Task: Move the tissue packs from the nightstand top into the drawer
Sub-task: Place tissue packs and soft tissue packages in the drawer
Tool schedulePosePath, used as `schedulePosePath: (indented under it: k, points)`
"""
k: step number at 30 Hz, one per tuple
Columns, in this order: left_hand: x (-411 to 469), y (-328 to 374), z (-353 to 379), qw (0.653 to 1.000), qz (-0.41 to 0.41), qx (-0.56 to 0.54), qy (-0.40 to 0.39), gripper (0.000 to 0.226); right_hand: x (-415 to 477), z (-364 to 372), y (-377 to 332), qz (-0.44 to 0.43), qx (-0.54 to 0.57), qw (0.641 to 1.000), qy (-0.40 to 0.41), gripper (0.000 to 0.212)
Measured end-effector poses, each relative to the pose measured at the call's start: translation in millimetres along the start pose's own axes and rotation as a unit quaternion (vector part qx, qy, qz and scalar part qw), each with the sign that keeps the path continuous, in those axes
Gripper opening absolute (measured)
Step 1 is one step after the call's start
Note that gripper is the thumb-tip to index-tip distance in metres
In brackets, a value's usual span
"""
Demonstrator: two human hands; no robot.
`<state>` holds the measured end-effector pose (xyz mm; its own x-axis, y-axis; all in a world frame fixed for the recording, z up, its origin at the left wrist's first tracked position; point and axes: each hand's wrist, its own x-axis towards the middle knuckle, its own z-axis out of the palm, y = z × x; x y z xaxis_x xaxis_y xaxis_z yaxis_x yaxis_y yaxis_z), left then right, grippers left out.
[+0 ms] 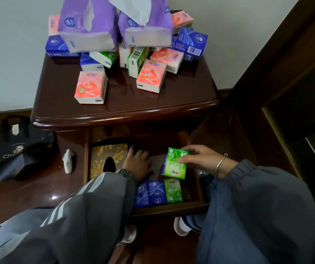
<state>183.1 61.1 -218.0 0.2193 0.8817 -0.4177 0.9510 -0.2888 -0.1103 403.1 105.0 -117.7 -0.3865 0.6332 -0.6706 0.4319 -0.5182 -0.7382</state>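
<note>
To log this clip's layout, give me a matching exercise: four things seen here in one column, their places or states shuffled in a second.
1 right hand
2 gold-patterned box
3 purple packs
4 dark bag

A on the floor, left of the nightstand
B stacked highest on the nightstand
C pinches a green pack over the drawer
D in the drawer's left part

Pairs: 1-C, 2-D, 3-B, 4-A

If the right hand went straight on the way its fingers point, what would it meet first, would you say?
Probably the left hand, resting in the drawer just left of the green pack that the right hand pinches; their depth is unclear.
</note>
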Motion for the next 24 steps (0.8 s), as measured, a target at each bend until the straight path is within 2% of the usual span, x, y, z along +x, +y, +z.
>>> schedulePosePath:
  k: [1, 2, 3, 4, 5, 6, 7, 8, 12, 14, 17, 19, 22, 24]
  points:
    - [-3, 2, -7, 0.995, -0.035, -0.09, 0.039, 0.046, 1, 1, 1, 0.001, 0.008, 1.0, -0.006, 0.026]
    - [-6, 3, -17, 0.971, -0.077, -0.214, 0.073, 0.043, 2, 2, 2, 0.002, 0.022, 1.0, -0.013, 0.028]
    - [-12, 2, -30, 0.918, -0.115, -0.371, 0.084, 0.042, 4, 4, 2, 0.004, 0.041, 0.999, -0.02, 0.03]
    - [-18, 1, -43, 0.832, -0.134, -0.535, 0.054, 0.041, 5, 6, 2, 0.007, 0.061, 0.998, -0.025, 0.028]
    - [-26, 0, -55, 0.724, -0.129, -0.678, -0.007, 0.041, 5, 9, 2, 0.008, 0.081, 0.996, -0.03, 0.025]
    - [-35, -1, -66, 0.632, -0.118, -0.764, -0.062, 0.042, 6, 12, 1, 0.008, 0.099, 0.994, -0.035, 0.022]
    - [-44, -2, -73, 0.585, -0.109, -0.797, -0.103, 0.043, 7, 16, -1, 0.004, 0.113, 0.993, -0.037, 0.02]
    - [-51, -3, -78, 0.578, -0.102, -0.8, -0.124, 0.046, 8, 20, -3, -0.001, 0.12, 0.992, -0.036, 0.02]
    - [-66, -5, -86, 0.625, -0.102, -0.767, -0.103, 0.07, 13, 40, -8, -0.033, 0.137, 0.99, -0.015, 0.024]
    - [-70, -5, -87, 0.629, -0.103, -0.764, -0.1, 0.07, 12, 50, -10, -0.051, 0.117, 0.992, -0.003, 0.022]
    - [-73, -7, -87, 0.601, -0.108, -0.786, -0.093, 0.064, 4, 54, -20, -0.079, 0.061, 0.995, 0.005, 0.014]
    - [-75, -11, -90, 0.577, -0.11, -0.806, -0.078, 0.059, -5, 48, -34, -0.121, -0.016, 0.992, 0.023, 0.017]
    - [-81, -20, -96, 0.55, -0.116, -0.825, -0.061, 0.052, -22, 38, -67, -0.218, -0.157, 0.959, 0.087, 0.023]
    - [-87, -28, -100, 0.544, -0.113, -0.829, -0.054, 0.044, -33, 34, -95, -0.3, -0.198, 0.92, 0.154, 0.016]
